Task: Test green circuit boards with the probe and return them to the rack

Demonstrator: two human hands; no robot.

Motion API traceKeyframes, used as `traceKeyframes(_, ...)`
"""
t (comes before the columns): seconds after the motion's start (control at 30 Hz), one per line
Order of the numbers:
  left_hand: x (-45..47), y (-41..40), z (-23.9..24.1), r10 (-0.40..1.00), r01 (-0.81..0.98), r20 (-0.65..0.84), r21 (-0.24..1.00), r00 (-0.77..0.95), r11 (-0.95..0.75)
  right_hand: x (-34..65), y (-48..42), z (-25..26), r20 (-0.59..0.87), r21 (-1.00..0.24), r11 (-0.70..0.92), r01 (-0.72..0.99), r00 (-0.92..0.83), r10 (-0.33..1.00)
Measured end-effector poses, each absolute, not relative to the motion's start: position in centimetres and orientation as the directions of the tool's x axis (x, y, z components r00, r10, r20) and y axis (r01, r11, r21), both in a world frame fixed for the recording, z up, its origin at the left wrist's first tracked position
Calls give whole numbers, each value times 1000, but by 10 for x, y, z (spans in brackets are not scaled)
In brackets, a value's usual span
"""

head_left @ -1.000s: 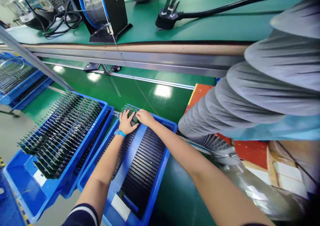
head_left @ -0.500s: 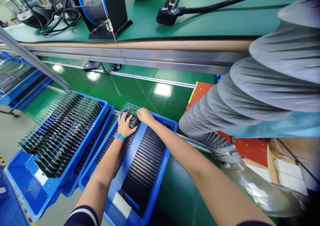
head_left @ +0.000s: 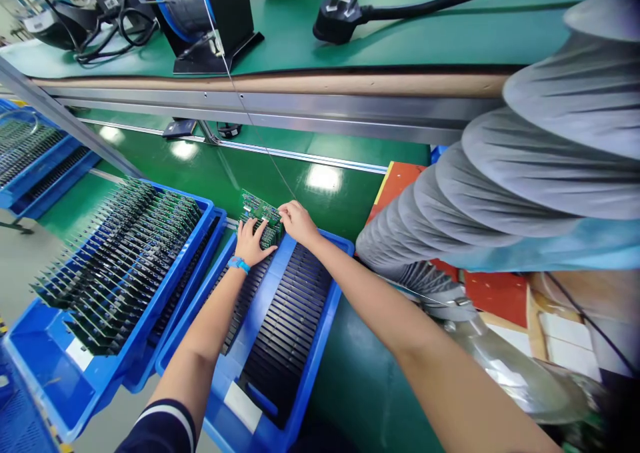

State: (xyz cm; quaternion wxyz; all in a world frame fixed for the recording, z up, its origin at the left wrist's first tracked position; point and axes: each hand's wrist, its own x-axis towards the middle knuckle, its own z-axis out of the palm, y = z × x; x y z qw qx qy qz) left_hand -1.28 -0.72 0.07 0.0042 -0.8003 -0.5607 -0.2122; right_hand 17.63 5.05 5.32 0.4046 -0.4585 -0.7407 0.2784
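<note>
Green workbench [head_left: 440, 39] is standing beyond blue bin [head_left: 265, 299] | left hand [head_left: 251, 243] is holding fingers apart | right hand [head_left: 299, 222] is pinching circuit board [head_left: 257, 206] by right edge, at bin's far end | likely proving light, stiff, fragile; edges are giving safest hold

Ahead of me runs the green counter [head_left: 450, 46], with a blue-rimmed spool [head_left: 187, 6] of silvery wire on a black stand [head_left: 235, 29], one strand trailing over the edge. To the spool's right I see a black plug [head_left: 336, 25], prongs up. A grey ribbed hose [head_left: 500, 153] hangs on my right, partly hiding a red panel [head_left: 400, 178]. Below the counter lies a dark flat object [head_left: 179, 128], perhaps a case; I can't tell from here.
</note>
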Motion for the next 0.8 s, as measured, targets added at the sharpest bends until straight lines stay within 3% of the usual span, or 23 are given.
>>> traceKeyframes(0.13, -26, -15, -3, 897, 878, 359, 301, 258, -373, 176, 33, 69, 446, -773, 490, 402, -205, 871)
traceKeyframes(0.23, -42, -34, -12, 899, 892, 430, 372, 80, -257, 176, 20, 78, 467, -771, 514, 375, -217, 857)
traceKeyframes(0.37, -63, -66, -26, 834, 867, 499, 495, -235, -52, 170, -1, 71, 413, -778, 511, 365, -317, 854)
traceKeyframes(0.47, -70, -82, -32, 805, 829, 484, 559, -344, 18, 159, -19, 49, 320, -788, 471, 396, -389, 864)
traceKeyframes(0.6, -68, -81, -31, 849, 809, 423, 588, -316, 9, 138, -33, 15, 176, -798, 373, 474, -409, 895)
traceKeyframes(0.8, -51, -65, -21, 945, 828, 318, 548, -76, -118, 119, -36, -9, 60, -820, 248, 516, -353, 934)
